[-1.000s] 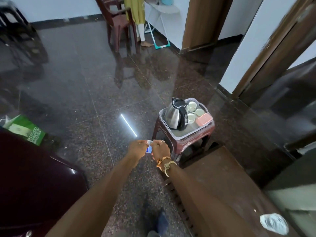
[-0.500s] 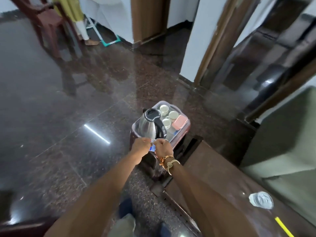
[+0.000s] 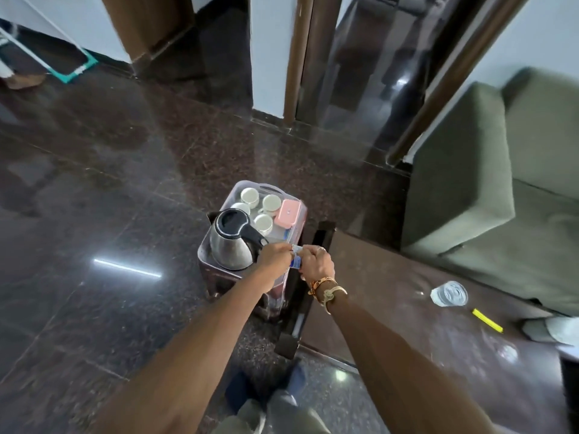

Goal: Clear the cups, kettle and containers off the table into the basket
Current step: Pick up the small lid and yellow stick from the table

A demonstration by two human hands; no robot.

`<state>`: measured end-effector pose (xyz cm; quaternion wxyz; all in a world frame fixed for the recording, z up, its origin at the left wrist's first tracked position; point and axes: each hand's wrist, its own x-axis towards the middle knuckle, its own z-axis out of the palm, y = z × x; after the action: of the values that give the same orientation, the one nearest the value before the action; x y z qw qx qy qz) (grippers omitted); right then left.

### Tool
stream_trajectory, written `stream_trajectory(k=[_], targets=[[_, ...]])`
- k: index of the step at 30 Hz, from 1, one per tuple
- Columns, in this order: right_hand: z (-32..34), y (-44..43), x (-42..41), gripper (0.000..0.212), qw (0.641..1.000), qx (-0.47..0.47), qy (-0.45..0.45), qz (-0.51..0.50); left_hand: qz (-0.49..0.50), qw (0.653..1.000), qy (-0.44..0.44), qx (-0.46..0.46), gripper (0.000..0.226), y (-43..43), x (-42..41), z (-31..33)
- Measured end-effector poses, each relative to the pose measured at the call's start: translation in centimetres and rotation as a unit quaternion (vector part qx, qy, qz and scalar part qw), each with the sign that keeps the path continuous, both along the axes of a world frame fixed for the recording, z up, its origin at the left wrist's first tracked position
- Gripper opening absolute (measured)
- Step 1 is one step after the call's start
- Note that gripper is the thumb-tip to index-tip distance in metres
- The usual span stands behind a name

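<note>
A small white-and-blue item [image 3: 296, 260] is being pinched by the curled fingers of both the left hand [image 3: 274, 256] and the right hand [image 3: 316, 265], just over the basket [image 3: 265, 187]. Beyond the grip, the kettle [image 3: 232, 242], cups [image 3: 263, 222] and pink container [image 3: 289, 213] are already sitting inside. To its right a clear glass [image 3: 448, 294] is being left on the table [image 3: 391, 277] — the task is judged nearly done.

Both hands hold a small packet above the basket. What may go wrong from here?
1. The basket stands on a small stool, kettle at its near end; a knock from the left hand beside the handle may tip it.
2. The packet, pinched with the right hand too, may drop outside the basket.
3. The clear cup on the table may be forgotten.
</note>
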<state>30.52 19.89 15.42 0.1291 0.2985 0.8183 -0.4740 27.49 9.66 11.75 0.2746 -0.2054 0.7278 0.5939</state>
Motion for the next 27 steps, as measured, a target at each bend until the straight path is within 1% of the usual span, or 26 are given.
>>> stream_trajectory(k=[6, 7, 9, 10, 12, 15, 16, 18, 20, 22, 24, 27], targets=[[-2.0, 1.1, -1.0, 0.039, 1.0, -0.007, -0.019, 0.018, -0.007, 0.999, -0.037, -0.027, 0.025, 1.3, -0.5, 0.3], [-2.3, 1.3, -1.6, 0.039, 0.999, -0.007, -0.019, 0.027, -0.014, 0.999, -0.031, -0.04, 0.025, 1.4, -0.9, 0.3], [-2.9, 1.7, -2.9, 0.046, 0.999, -0.008, -0.021, 0.033, -0.041, 0.997, -0.016, -0.066, 0.026, 1.7, -2.2, 0.4], [-3.4, 2.0, -3.5, 0.049, 0.999, -0.01, -0.018, 0.037, -0.043, 0.997, -0.015, -0.059, 0.029, 1.9, -2.7, 0.7], [-3.6, 2.5, -4.7, 0.047, 0.999, -0.007, -0.004, 0.045, -0.032, 0.999, -0.009, -0.039, 0.032, 2.2, -3.9, 0.8], [-3.3, 2.9, -6.8, 0.039, 0.999, -0.014, 0.003, 0.047, 0.007, 0.998, 0.009, -0.068, 0.031, 2.9, -5.5, 1.0], [-3.5, 3.0, -7.5, 0.041, 0.999, -0.016, 0.004, 0.043, 0.02, 0.997, 0.006, -0.072, 0.032, 3.0, -6.0, 0.9], [-4.4, 3.1, -8.7, 0.046, 0.999, -0.022, -0.001, 0.033, 0.017, 0.998, -0.006, -0.066, 0.03, 3.3, -7.3, 0.7], [-5.7, 3.1, -9.9, 0.047, 0.999, -0.029, -0.014, 0.026, 0.013, 0.997, -0.016, -0.072, 0.023, 3.4, -8.9, -0.4], [-6.8, 3.0, -11.1, 0.047, 0.999, -0.033, -0.032, 0.016, 0.015, 0.996, -0.03, -0.082, 0.027, 3.1, -10.6, -1.7], [-7.9, 2.9, -12.2, 0.045, 0.998, -0.039, -0.045, 0.0, -0.024, 0.996, -0.038, -0.082, 0.026, 3.2, -12.0, -2.9], [-9.5, 2.6, -13.4, 0.037, 0.996, -0.046, -0.071, -0.01, -0.035, 0.993, -0.064, -0.096, 0.022, 3.0, -13.9, -5.4]])
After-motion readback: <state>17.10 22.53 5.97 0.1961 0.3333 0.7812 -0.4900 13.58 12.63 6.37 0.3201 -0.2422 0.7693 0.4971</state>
